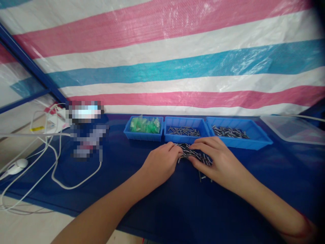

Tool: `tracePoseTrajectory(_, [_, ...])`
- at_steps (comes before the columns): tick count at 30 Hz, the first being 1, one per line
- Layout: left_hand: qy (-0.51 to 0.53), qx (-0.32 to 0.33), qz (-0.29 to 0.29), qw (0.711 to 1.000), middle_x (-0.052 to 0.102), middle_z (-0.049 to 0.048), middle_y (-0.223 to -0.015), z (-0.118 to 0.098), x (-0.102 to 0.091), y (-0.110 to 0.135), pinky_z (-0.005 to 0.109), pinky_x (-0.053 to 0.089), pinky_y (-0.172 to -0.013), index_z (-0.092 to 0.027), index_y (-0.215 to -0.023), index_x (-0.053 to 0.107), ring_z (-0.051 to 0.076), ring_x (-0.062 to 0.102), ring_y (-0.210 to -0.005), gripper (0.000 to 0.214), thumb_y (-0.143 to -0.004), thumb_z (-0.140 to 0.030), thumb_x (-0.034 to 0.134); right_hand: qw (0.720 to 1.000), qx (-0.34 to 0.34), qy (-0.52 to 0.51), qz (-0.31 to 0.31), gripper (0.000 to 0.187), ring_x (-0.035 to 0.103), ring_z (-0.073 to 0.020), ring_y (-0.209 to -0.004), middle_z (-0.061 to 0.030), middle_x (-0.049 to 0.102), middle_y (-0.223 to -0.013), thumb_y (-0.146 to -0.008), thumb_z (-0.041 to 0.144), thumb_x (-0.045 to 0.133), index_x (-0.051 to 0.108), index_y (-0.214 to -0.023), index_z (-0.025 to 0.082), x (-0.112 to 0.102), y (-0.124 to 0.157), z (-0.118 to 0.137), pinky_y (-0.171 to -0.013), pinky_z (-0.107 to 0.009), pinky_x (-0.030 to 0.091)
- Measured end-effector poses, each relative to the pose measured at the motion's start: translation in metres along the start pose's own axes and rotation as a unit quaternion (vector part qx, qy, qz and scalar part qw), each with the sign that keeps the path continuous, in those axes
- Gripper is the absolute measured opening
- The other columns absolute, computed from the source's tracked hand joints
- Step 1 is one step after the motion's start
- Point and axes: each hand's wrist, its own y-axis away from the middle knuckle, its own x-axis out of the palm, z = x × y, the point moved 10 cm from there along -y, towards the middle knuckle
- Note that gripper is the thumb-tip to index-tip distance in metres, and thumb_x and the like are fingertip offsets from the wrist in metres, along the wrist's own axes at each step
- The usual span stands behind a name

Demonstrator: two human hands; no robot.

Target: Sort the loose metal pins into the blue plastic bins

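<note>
A heap of thin, dark metal fasteners [186, 151], nail-like in shape, lies on the blue table between my hands. At its left end is my left hand [162, 159], fingers curled and pressed together against the pieces; what exactly sits inside them is hidden. My right hand [215, 152] arches over the right side of the heap, thumb and fingers apart, touching it. A few loose pieces [201, 176] stick out below my right hand. Behind the heap, similar fasteners lie in the middle blue bin [186, 138] and the right blue bin [260, 142].
A left blue bin [144, 136] holds green plastic packets [146, 125]. White cables [68, 187] and a white mouse-like device [19, 166] lie at left, beside blurred items. A translucent lid [294, 128] rests at right. Striped sheeting [162, 71] hangs behind the blue table [101, 203].
</note>
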Motion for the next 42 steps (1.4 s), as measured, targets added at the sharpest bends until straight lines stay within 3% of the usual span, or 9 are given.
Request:
tracePoseTrajectory(5, [0.148,-0.016,-0.068,0.987,0.064,0.0053,-0.101,0.002,-0.008,0.001,0.028,0.048,-0.086,-0.017,-0.101,0.059,0.016,0.061,-0.094,0.023,-0.098,-0.024,0.038,0.992,0.041,-0.114,0.020,0.015,0.061,-0.0207,-0.094,-0.0055,0.068,-0.095,-0.089,0.032,0.055,0.067,-0.089,0.024,0.007,0.001,-0.004,-0.084,-0.037,0.049])
tracePoseTrajectory(10, [0.232,-0.045,-0.104,0.966,0.067,0.0036,-0.097,0.008,-0.006,0.002,0.027,0.047,-0.086,-0.018,-0.098,0.061,0.015,0.061,-0.091,0.016,-0.094,-0.023,0.046,0.969,0.139,-0.204,-0.024,0.019,0.061,-0.0163,-0.072,-0.0032,0.068,-0.082,-0.084,0.040,0.062,0.067,-0.082,0.022,0.008,0.006,-0.023,-0.063,-0.029,0.049])
tracePoseTrajectory(13, [0.267,-0.063,-0.098,0.957,0.067,0.0029,-0.095,0.010,-0.003,0.002,0.027,0.048,-0.082,-0.018,-0.097,0.061,0.015,0.062,-0.087,0.015,-0.093,-0.023,0.048,0.955,0.175,-0.235,-0.053,0.021,0.060,-0.0159,-0.068,-0.0030,0.066,-0.078,-0.081,0.042,0.064,0.065,-0.080,0.021,0.009,0.011,-0.030,-0.057,-0.028,0.048])
tracePoseTrajectory(21, [0.297,-0.006,-0.062,0.953,0.065,0.0034,-0.089,-0.009,-0.004,0.000,0.023,0.047,-0.072,-0.017,-0.105,0.062,0.013,0.058,-0.077,0.022,-0.094,-0.028,0.047,0.964,0.122,-0.211,-0.105,0.017,0.056,-0.0151,-0.067,-0.0015,0.061,-0.073,-0.082,0.037,0.065,0.061,-0.073,0.022,-0.009,0.009,-0.020,-0.061,-0.030,0.047])
tracePoseTrajectory(29, [0.357,-0.070,-0.057,0.930,0.067,0.0025,-0.088,0.004,0.005,-0.001,0.022,0.046,-0.067,-0.016,-0.099,0.064,0.012,0.059,-0.073,0.023,-0.091,-0.034,0.052,0.965,0.102,-0.225,-0.083,0.010,0.061,-0.0176,-0.077,-0.0037,0.065,-0.083,-0.082,0.033,0.065,0.065,-0.080,0.023,-0.005,0.007,-0.012,-0.068,-0.032,0.051])
tracePoseTrajectory(34, [0.367,-0.072,-0.059,0.926,0.066,0.0020,-0.086,0.006,0.010,-0.001,0.021,0.046,-0.065,-0.016,-0.097,0.062,0.011,0.057,-0.070,0.024,-0.089,-0.037,0.055,0.968,0.069,-0.231,-0.068,0.006,0.063,-0.0184,-0.083,-0.0044,0.066,-0.089,-0.084,0.028,0.063,0.067,-0.086,0.025,-0.006,0.005,0.000,-0.073,-0.033,0.053])
tracePoseTrajectory(42, [0.373,-0.100,-0.122,0.914,0.064,0.0016,-0.085,0.019,-0.007,0.001,0.022,0.046,-0.065,-0.016,-0.091,0.062,0.011,0.057,-0.070,0.017,-0.085,-0.032,0.059,0.969,0.072,-0.226,-0.068,0.011,0.064,-0.0196,-0.085,-0.0050,0.068,-0.091,-0.085,0.031,0.061,0.069,-0.090,0.025,-0.010,0.003,-0.006,-0.074,-0.035,0.054])
